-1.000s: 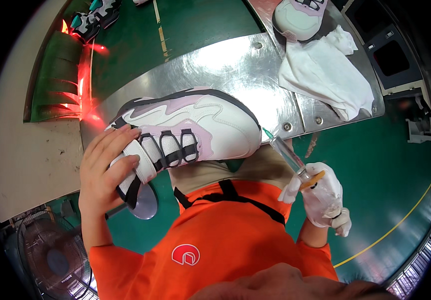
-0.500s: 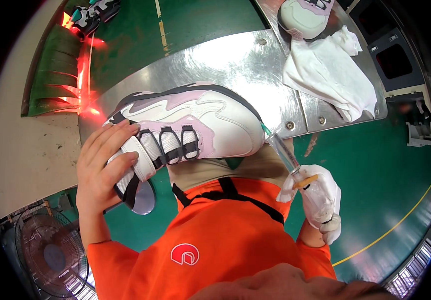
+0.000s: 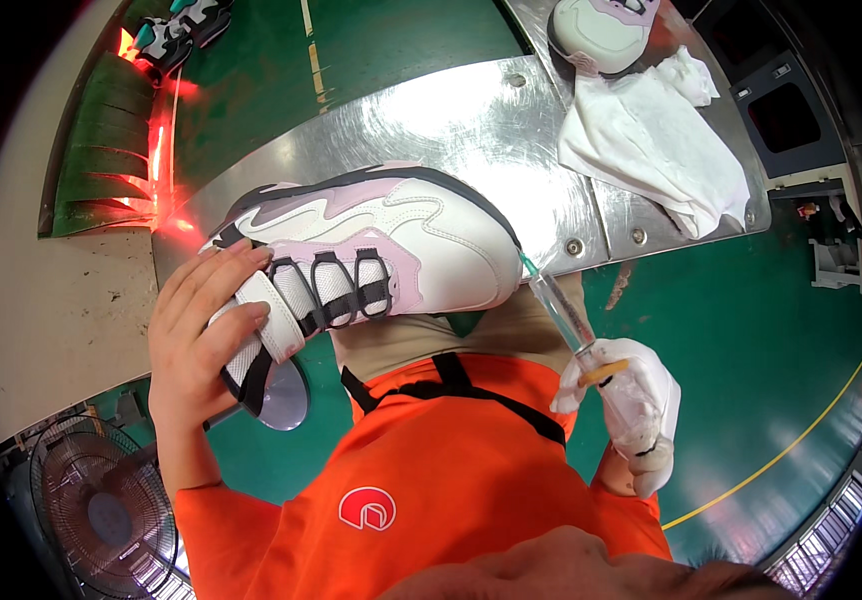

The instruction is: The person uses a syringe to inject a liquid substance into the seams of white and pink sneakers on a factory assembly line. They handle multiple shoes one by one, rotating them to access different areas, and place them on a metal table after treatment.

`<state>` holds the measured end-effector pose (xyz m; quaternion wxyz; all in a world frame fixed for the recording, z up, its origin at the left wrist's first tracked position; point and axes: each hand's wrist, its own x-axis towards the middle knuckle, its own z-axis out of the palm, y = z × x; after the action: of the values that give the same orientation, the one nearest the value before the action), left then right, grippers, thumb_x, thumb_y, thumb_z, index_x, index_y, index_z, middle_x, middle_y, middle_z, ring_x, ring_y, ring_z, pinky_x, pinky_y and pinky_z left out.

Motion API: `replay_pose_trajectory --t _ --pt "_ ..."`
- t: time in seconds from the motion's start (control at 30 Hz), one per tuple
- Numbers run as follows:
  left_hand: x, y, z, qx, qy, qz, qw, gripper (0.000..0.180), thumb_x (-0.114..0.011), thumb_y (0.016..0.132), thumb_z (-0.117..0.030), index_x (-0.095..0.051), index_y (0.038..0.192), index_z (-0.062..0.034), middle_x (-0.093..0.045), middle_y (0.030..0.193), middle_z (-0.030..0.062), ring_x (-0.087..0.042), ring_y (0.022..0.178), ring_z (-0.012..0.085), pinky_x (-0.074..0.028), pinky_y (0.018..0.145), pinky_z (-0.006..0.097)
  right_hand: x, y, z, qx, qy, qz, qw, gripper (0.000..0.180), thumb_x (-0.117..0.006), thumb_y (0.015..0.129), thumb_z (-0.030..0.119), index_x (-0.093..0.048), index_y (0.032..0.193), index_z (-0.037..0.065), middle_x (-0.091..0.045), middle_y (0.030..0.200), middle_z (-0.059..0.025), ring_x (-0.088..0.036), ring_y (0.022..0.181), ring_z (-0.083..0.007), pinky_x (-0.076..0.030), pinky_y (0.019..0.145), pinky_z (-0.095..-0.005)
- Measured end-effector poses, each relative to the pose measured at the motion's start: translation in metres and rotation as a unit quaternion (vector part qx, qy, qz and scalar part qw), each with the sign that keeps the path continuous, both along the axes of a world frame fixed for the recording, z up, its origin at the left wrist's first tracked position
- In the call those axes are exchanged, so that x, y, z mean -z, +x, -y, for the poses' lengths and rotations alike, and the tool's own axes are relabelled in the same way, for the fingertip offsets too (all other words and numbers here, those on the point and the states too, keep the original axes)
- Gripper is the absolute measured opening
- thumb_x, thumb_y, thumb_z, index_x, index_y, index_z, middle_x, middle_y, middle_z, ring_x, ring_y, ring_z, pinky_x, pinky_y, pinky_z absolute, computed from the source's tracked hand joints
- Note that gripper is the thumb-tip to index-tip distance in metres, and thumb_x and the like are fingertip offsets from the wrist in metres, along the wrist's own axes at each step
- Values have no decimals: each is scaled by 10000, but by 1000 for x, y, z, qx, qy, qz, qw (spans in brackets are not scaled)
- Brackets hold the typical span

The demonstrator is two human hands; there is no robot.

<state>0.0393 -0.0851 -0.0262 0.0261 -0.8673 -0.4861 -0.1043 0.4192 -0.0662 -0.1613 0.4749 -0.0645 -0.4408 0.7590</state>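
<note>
Nearest, gloved right hand [image 3: 631,405] closed around a clear syringe [image 3: 563,312], needle tip touching the toe edge of a white and pink sneaker [image 3: 371,255]. Probably brittle, best held by the barrel. Bare left hand [image 3: 201,335] clasped over the sneaker's strapped heel; likely light, padded, firm-soled. Beyond, steel table [image 3: 471,130], white cloth [image 3: 651,150].
</note>
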Motion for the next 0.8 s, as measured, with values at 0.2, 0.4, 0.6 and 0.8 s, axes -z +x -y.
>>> replay_pose_trajectory --t 0.2,0.4,0.6,0.8 --pt "0 -1 0 1 0 -1 1000 361 -754 669 -240 -562 916 -61 -652 1206 191 -627 1127 401 -475 962 506 -2 1 5 6 -7 -1 1000 1084 -880 505 245 -361 1343 -207 -564 1158 -298 -610 971 -308 -496 853 -391" --pt "2 -2 0 10 8 8 1000 366 -776 673 -226 -568 926 -63 -654 1204 184 -630 1116 397 -480 951 503 -10 1 10 58 -12 83 995 1201 -888 494 589 -429 1297 -177 -604 1037 -253 -631 814 -323 -527 662 -381" --pt "-1 2 -1 9 11 11 1000 365 -789 688 -223 -574 937 -66 -657 1202 178 -635 1107 391 -487 940 499 -10 2 8 63 0 85 994 1234 -894 475 642 -435 1291 -161 -605 1025 -238 -632 807 -327 -533 643 -387" --pt "-2 1 2 5 7 11 1000 349 -769 691 -198 -566 938 -57 -654 1208 183 -625 1123 398 -480 950 501 -20 -4 10 132 -48 79 987 1118 -859 478 604 -468 1252 -102 -602 992 -239 -630 809 -331 -517 650 -405"
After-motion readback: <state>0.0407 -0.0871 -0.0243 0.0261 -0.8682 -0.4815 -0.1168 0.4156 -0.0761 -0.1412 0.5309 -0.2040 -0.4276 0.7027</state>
